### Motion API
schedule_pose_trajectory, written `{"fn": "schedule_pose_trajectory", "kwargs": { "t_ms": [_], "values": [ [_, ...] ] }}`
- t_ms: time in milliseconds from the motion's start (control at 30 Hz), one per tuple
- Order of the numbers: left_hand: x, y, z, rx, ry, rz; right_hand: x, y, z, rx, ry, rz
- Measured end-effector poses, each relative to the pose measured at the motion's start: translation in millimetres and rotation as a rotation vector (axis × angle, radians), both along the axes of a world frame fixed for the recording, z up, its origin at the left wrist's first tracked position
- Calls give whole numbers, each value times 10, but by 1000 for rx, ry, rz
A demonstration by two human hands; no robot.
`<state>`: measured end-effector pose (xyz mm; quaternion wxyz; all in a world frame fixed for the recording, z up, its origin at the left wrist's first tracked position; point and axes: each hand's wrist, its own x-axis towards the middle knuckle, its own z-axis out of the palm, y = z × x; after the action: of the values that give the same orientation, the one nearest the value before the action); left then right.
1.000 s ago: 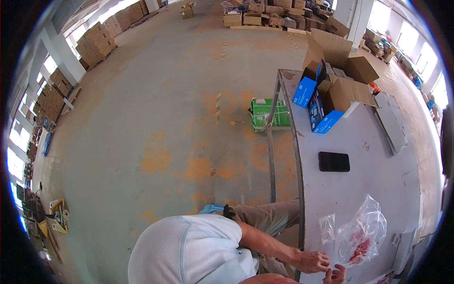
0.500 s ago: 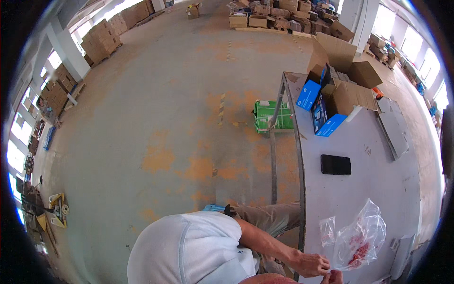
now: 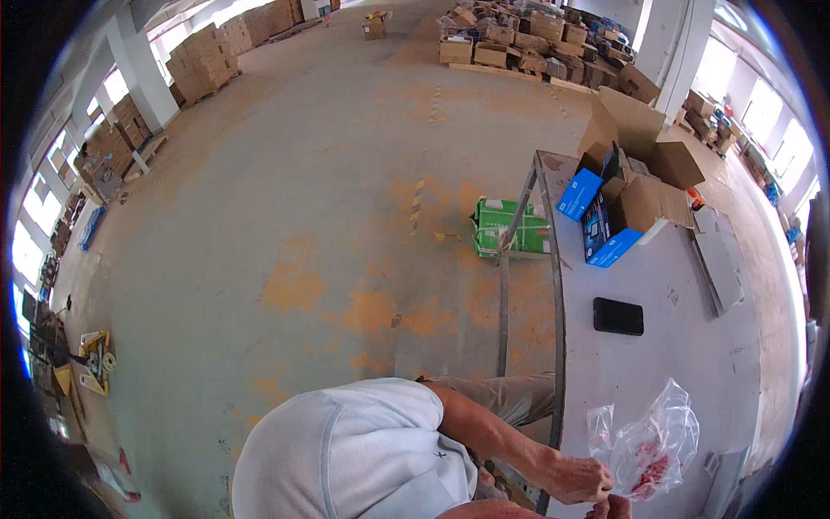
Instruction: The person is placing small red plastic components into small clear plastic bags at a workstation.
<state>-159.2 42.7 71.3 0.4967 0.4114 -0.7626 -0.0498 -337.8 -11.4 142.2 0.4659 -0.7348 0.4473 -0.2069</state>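
My left hand (image 3: pixel 577 479) is closed in a pinch at the near edge of the white table. Just below it, my right hand (image 3: pixel 612 508) is also closed, its fingertips close to the left hand's, and the lower frame edge cuts it off. What lies between the fingers is too small to make out. Right beside them on the tabletop, a crumpled clear plastic bag (image 3: pixel 677 424) holds small red pieces (image 3: pixel 653 476). A smaller clear bag (image 3: pixel 600 427) lies against its left side.
A black phone (image 3: pixel 618 317) lies on the table (image 3: pixel 692 346). Farther back stand an open cardboard box (image 3: pixel 661 201) and blue boxes (image 3: pixel 616 248). A green package (image 3: pixel 501 227) sits on the floor by the table leg. A yellow pallet jack (image 3: pixel 97 363) is far left.
The view has shifted slightly, so the table sits a little lower and to the right. Both hands stay close together. A blurred white-and-red shape now shows at the lower left.
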Motion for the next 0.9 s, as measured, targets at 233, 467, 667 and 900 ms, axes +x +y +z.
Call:
{"fn": "schedule_pose_trajectory", "kwargs": {
  "t_ms": [233, 467, 667, 900],
  "values": [
    [253, 239, 310, 61, 218, -39, 7, 121, 54, -496, -122, 219],
    [401, 380, 423, 199, 654, -218, 202, 412, 75, -127, -355, 112],
    [486, 468, 490, 231, 488, -225, 251, 469, 48, -216, -283, 54],
    [481, 415, 410, 221, 468, -222, 323, 524, 53, -293, -353, 102]
  ]
}}
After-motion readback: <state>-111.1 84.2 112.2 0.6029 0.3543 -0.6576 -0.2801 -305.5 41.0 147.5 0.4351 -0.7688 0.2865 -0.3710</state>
